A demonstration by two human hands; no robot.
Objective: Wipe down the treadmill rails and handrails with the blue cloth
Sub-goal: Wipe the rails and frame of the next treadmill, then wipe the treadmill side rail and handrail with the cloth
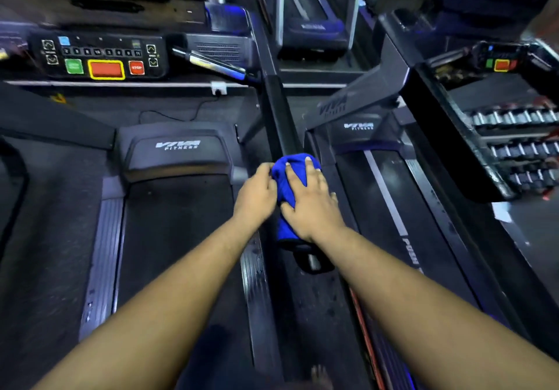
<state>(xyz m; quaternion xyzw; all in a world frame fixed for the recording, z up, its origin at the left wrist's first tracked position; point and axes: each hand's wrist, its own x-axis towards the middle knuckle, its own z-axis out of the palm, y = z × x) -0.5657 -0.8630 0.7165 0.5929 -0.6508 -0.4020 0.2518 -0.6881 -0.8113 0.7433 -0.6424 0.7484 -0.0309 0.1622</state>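
Over on the far left sits the console of the treadmill the person stands on, its green, red and stop buttons lit, and below it the motor cover and the dark belt, flanked by a ribbed grey side rail. Moving across, the left hand comes in with its fingers curled round the near-left edge of the blue cloth, gripping it, probably to keep the cloth bunched snug round the bar so it doesn't slide off. The cloth itself is wrapped over the black handrail that runs away between the two machines, sitting near the rail's lower end, with a flap hanging down beneath the wrists. Just right of that, the right hand lies on top of the cloth with fingers spread and fairly straight, pressing down; that looks like the hand supplying the wiping pressure. I'd guess the long upper stretch of handrail is yet to be covered. Further right is the neighbouring treadmill, untouched by either hand, and beyond it a rack of dumbbells against the edge of the room.
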